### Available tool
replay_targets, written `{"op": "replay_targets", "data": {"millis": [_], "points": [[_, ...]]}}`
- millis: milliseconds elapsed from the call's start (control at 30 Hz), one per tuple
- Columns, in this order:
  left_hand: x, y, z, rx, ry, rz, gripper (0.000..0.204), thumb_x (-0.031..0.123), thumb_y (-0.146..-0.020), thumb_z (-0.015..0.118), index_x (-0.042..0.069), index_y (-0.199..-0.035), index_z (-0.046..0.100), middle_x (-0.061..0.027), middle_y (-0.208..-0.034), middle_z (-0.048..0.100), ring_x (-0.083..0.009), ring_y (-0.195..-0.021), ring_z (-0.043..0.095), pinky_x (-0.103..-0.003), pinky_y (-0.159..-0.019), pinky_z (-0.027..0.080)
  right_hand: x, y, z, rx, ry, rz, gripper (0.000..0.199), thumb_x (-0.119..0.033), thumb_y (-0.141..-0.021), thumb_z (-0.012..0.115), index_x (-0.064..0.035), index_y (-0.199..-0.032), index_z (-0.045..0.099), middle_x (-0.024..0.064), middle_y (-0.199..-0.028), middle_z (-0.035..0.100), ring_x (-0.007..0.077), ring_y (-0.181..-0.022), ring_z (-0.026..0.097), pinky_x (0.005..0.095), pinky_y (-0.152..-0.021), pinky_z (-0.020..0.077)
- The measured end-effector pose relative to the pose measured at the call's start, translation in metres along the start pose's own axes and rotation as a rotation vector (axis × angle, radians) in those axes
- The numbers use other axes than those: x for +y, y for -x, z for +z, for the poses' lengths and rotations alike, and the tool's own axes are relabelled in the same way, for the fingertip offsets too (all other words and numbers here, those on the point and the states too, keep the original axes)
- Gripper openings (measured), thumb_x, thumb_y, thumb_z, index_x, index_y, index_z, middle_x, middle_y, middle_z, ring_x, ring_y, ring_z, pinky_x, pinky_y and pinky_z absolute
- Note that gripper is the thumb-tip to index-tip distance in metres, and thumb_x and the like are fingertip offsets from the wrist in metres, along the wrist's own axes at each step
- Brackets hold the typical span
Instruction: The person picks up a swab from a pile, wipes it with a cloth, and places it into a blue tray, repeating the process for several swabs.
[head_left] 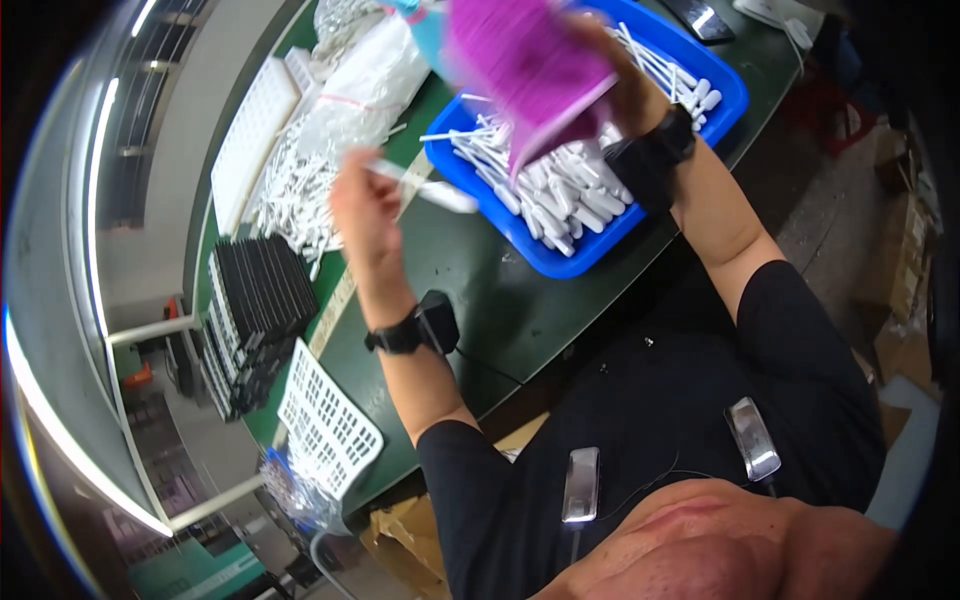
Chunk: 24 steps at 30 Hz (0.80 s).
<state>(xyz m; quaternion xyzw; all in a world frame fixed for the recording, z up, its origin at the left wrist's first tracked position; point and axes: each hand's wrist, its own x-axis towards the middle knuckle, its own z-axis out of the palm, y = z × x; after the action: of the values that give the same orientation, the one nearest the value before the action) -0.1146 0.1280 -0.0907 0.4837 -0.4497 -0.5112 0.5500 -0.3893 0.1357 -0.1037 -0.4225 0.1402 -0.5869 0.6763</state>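
My left hand (368, 210) is closed on a white plastic stick with a thick rounded end (448, 196), held over the green table. My right hand (625, 85) is above a blue tray (555, 266) and grips a bright purple, sheet-like item (525, 65). That item is smeared by motion, so I cannot tell whether it is cloth or a bag, and it hides part of the hand. Below it, many white plastic sticks (585, 205) with thick ends lie in the tray.
Left of the tray are a loose pile of white sticks (295, 185), a clear plastic bag (360, 100) and a white rack (255, 140). Nearer stand stacked black trays (258, 290) and a white slotted panel (328, 420). A phone (700, 18) lies at the far right.
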Motion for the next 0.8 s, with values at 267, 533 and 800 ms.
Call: {"op": "replay_targets", "data": {"millis": [267,533,800], "points": [[-0.060,-0.002,0.044,-0.264,-0.675,-0.038,0.031,0.032,-0.087,0.057,0.001,-0.088,0.065,-0.0037,-0.057,0.059,-0.0088,-0.042,0.053,-0.022,-0.035,0.038,0.023,-0.042,-0.060,-0.548,-0.145,-0.200,0.047,-0.043,-0.092,0.043,-0.0010,-0.109,0.054,0.0111,-0.092,0.062,0.0182,-0.075,0.064,0.0363,-0.067,0.0558],[-0.041,-0.010,0.000,0.200,-1.121,0.588,0.022,0.023,-0.082,0.057,0.004,-0.092,0.064,-0.0154,-0.068,0.063,-0.0318,-0.063,0.062,-0.036,-0.058,0.048,0.035,-0.032,-0.077,-0.071,0.063,-0.204,0.042,-0.037,-0.092,0.047,-0.0008,-0.112,0.053,0.0097,-0.094,0.063,0.0168,-0.077,0.065,0.0305,-0.067,0.0576],[-0.067,-0.051,-0.160,0.145,-1.711,0.406,0.022,0.021,-0.082,0.051,0.014,-0.095,0.066,-0.0144,-0.080,0.065,-0.0327,-0.073,0.063,-0.043,-0.064,0.049,0.036,-0.033,-0.047,0.187,0.087,-0.095,0.035,-0.029,-0.093,0.047,0.0001,-0.112,0.054,0.0087,-0.093,0.064,0.0156,-0.075,0.066,0.0263,-0.063,0.0581]]}}
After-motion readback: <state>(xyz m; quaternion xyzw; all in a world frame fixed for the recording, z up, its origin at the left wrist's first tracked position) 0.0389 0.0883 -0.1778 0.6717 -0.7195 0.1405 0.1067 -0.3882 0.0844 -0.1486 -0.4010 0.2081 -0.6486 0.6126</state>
